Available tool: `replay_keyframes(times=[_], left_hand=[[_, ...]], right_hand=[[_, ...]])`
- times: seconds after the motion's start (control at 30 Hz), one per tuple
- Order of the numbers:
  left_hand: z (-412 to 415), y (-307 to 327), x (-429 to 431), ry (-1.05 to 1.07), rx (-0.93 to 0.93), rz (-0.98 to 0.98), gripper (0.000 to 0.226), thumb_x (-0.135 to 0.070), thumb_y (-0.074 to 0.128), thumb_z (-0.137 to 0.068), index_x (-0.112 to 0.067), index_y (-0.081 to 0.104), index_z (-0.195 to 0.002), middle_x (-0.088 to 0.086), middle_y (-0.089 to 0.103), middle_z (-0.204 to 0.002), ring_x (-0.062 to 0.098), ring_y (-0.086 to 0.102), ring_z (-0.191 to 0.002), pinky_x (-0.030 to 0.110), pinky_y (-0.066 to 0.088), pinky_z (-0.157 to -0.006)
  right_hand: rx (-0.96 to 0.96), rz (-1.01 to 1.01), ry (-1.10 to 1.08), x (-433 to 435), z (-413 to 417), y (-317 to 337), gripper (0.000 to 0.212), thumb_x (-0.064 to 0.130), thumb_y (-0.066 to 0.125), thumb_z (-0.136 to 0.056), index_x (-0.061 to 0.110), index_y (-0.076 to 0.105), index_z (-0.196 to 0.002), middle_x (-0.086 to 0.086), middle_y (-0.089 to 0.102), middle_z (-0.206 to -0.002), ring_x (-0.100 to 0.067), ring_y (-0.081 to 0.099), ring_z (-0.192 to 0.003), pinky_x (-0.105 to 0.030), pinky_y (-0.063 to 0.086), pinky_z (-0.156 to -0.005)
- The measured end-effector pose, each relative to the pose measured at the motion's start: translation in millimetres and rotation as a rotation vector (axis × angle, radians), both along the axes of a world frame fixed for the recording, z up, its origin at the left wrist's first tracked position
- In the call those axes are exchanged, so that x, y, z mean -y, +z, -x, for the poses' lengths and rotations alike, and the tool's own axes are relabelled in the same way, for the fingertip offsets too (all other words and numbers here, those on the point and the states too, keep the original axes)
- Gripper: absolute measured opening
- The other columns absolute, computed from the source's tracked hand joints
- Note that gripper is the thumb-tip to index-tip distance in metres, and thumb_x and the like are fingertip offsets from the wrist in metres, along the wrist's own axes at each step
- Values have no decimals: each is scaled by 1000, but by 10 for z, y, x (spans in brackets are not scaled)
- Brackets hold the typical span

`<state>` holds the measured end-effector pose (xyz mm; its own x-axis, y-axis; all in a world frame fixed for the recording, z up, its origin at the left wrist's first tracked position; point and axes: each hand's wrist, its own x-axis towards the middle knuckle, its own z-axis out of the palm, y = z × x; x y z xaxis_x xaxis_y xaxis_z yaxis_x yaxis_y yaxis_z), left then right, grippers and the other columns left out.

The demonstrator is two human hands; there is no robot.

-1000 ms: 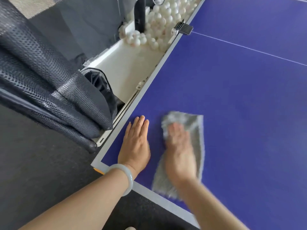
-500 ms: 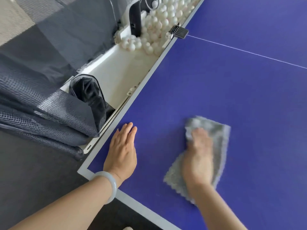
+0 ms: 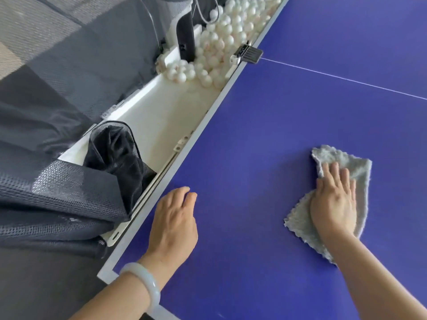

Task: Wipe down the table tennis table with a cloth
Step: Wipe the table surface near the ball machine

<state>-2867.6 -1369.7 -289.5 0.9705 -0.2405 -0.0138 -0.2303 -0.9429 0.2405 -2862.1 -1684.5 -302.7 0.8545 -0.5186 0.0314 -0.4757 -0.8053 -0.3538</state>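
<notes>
The blue table tennis table [image 3: 258, 135] fills the right and middle of the view, its white border running diagonally from the near left corner to the far middle. The grey fluffy cloth [image 3: 357, 168] lies flat on the playing surface at the right, well in from the left border. The right hand [image 3: 333, 204] presses down on it palm first, fingers straight and close together, pointing to the far side; cloth shows past the fingertips and on both sides of the wrist.

The left hand [image 3: 173, 224] rests on the bare table near the left border, relaxed and grasping nothing, its fingers only loosely bent at the tips. A pale bangle [image 3: 144, 281] sits on that wrist.

Left of the table, a white ball-collection tray [image 3: 159, 116] runs along the border. A heap of white table tennis balls [image 3: 221, 45] fills its far end, and black mesh netting [image 3: 57, 192] is bunched over its near end. A black clamp [image 3: 249, 53] grips the table's border where the thin white centre line [image 3: 346, 80] begins.
</notes>
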Motion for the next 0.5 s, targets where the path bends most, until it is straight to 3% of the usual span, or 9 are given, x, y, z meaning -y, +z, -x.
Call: replay_keyframes(times=[0.07, 0.17, 0.27, 0.33, 0.43, 0.5], left_hand=[[-294, -19, 178, -15, 2, 43, 50, 2, 58, -85, -9, 52, -134, 9, 43, -146, 28, 40, -138, 38, 35, -113], [-818, -101, 411, -61, 29, 87, 54, -4, 36, -101, -11, 25, -153, 3, 13, -164, 19, 6, -152, 33, 11, -122], [-1268, -151, 547, -101, 50, 101, 53, -6, 30, -103, -8, 18, -155, 7, 11, -164, 18, 3, -152, 34, 8, -123], [-1443, -190, 600, -117, 45, 103, 54, -12, 30, -104, -9, 14, -156, 7, 12, -164, 18, 3, -152, 32, 6, -123], [-1498, -251, 671, -99, 49, 72, 55, -25, 25, -105, -10, 14, -156, 6, 12, -164, 17, 5, -152, 31, 2, -123], [-1510, -267, 683, -85, 91, 41, 57, -31, 24, -104, -9, 18, -156, 6, 15, -164, 19, 8, -152, 33, 7, -123]], right_hand=[[65, -15, 80, -403, 12, -34, 56, 5, 29, -102, 14, 24, -157, -2, 15, -165, -22, 4, -154, -37, 1, -125], [38, -49, 568, -1161, -106, -93, 69, 2, 35, -95, 21, 16, -158, 8, 3, -163, -14, -7, -153, -28, -10, -123], [-2, 27, 902, -1084, -485, -50, 64, 16, 37, -101, 26, 10, -158, 9, -2, -162, -11, -11, -152, -27, -14, -121], [14, 69, 769, -545, -749, -45, 54, 24, 35, -107, 28, 18, -158, 8, 6, -163, -12, -2, -153, -28, -8, -123], [-1, 50, 133, 491, -927, 6, 50, 22, 28, -108, 24, 24, -157, 2, 14, -166, -17, 5, -154, -37, 2, -125], [-9, -10, -165, 669, -955, 35, 52, 13, 29, -105, 16, 26, -157, -4, 19, -165, -24, 10, -153, -43, 6, -124]])
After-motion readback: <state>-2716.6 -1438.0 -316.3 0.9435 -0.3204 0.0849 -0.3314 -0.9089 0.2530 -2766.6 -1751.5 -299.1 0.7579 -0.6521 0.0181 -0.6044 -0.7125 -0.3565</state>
